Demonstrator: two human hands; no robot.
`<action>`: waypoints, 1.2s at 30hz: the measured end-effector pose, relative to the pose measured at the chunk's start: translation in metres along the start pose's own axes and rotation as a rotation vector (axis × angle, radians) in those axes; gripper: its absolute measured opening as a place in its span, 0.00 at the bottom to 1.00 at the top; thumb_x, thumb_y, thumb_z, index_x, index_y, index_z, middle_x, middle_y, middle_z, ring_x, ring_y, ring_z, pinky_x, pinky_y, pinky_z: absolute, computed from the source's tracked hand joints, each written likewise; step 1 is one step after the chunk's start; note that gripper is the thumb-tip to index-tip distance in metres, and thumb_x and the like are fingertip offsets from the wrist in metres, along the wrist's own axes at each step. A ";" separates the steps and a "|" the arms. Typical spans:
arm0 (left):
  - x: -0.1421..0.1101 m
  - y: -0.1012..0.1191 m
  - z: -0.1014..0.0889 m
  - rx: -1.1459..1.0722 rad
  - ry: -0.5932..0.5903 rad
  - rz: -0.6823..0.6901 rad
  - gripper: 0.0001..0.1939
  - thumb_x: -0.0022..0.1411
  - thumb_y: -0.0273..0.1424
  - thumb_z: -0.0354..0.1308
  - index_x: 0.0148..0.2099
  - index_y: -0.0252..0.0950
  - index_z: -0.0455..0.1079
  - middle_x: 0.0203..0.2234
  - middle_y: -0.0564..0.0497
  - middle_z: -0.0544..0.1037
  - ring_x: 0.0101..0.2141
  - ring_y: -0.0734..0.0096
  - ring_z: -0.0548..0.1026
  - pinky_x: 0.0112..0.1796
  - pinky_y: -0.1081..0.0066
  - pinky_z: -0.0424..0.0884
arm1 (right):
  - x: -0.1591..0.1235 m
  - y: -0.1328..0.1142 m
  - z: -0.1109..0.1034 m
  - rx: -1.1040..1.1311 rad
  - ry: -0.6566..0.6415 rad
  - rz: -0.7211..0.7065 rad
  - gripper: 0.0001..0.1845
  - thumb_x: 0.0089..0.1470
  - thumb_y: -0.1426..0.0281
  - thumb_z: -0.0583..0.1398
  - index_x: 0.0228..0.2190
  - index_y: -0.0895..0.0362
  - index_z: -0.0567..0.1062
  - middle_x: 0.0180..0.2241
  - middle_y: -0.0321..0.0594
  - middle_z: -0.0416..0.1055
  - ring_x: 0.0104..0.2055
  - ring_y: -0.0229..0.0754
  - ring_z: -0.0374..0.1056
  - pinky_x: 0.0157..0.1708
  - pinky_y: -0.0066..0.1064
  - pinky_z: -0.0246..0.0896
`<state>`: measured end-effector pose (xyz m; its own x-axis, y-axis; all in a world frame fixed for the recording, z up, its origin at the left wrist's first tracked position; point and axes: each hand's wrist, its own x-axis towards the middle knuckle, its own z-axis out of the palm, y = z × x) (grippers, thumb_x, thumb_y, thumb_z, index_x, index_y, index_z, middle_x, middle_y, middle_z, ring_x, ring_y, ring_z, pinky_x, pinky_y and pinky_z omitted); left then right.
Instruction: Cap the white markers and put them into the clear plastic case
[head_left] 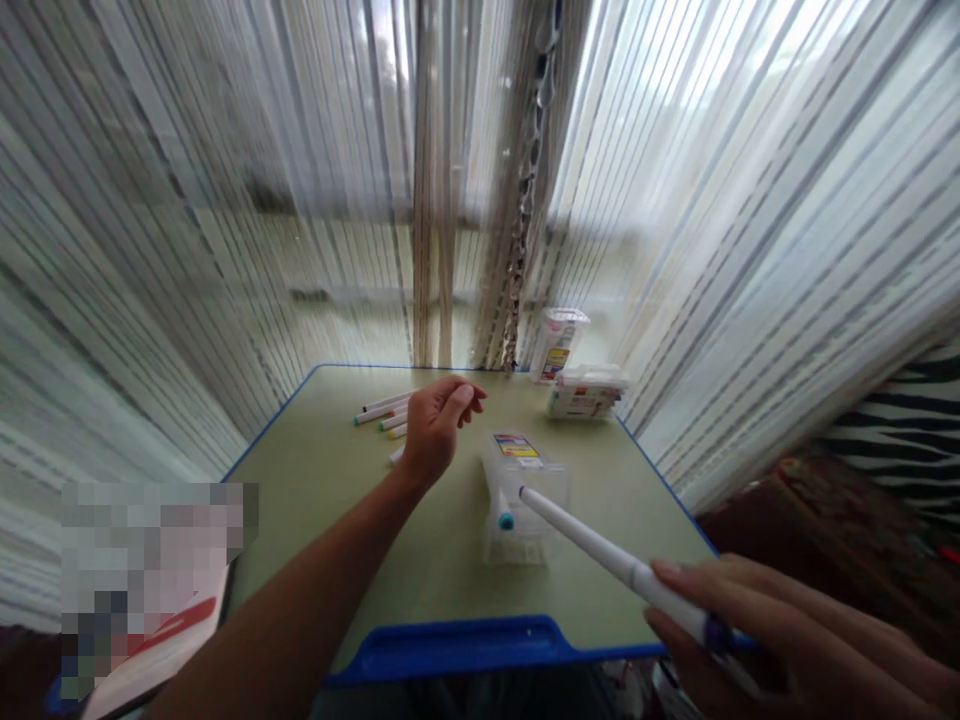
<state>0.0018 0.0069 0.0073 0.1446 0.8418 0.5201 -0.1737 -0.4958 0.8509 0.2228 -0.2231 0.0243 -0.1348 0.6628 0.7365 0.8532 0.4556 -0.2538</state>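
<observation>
My right hand point(780, 620) pinches a white marker point(592, 545) with purple ends, its far tip pointing at the opening of a clear plastic case point(525, 480). The case lies on its side on the table, with a colored label on top. A teal-ended marker point(505, 510) lies inside it. Beyond the case, to its left, my left hand point(442, 420) is closed with its fingers curled under the thumb, and no object shows in it. Several loose white markers point(382, 408) with colored ends lie beside that hand, partly hidden by it.
The pale green table point(300, 520) has a blue edge and a blue front tray point(457, 645). At the back right stand an upright clear case point(553, 350) and a filled marker box point(589, 395). String curtains point(360, 250) hang behind. A partly blurred-out object point(165, 590) lies at left.
</observation>
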 end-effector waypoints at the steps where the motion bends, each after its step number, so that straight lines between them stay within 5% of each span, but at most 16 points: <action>1: 0.000 -0.001 0.000 0.018 -0.010 0.003 0.13 0.62 0.33 0.54 0.32 0.32 0.77 0.21 0.50 0.75 0.22 0.74 0.68 0.24 0.74 0.62 | 0.013 -0.015 0.006 -0.041 0.026 -0.030 0.25 0.51 0.78 0.66 0.50 0.47 0.76 0.33 0.36 0.81 0.28 0.42 0.77 0.29 0.29 0.75; 4: -0.001 -0.003 -0.001 0.041 -0.025 0.012 0.13 0.62 0.33 0.54 0.32 0.32 0.77 0.22 0.50 0.76 0.22 0.74 0.68 0.24 0.74 0.62 | 0.032 -0.036 0.027 -0.043 0.042 -0.103 0.20 0.55 0.79 0.63 0.48 0.52 0.74 0.31 0.36 0.81 0.28 0.38 0.77 0.33 0.26 0.74; 17: -0.002 -0.001 0.003 0.046 -0.022 -0.014 0.11 0.60 0.32 0.55 0.31 0.33 0.77 0.21 0.50 0.75 0.21 0.74 0.68 0.22 0.74 0.62 | 0.031 -0.022 0.075 0.049 -0.027 -0.089 0.10 0.61 0.77 0.57 0.43 0.60 0.75 0.35 0.46 0.81 0.34 0.42 0.79 0.37 0.29 0.76; 36: -0.002 -0.003 0.002 0.013 -0.029 -0.032 0.13 0.60 0.34 0.55 0.31 0.33 0.77 0.21 0.49 0.75 0.22 0.73 0.68 0.22 0.74 0.61 | 0.044 -0.022 0.086 -0.002 -0.417 0.081 0.08 0.57 0.77 0.57 0.38 0.59 0.74 0.41 0.51 0.79 0.32 0.47 0.78 0.31 0.34 0.73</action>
<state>0.0042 0.0062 0.0042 0.1779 0.8509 0.4942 -0.1556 -0.4716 0.8680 0.1547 -0.1523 0.0084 -0.2593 0.8802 0.3976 0.8705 0.3913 -0.2985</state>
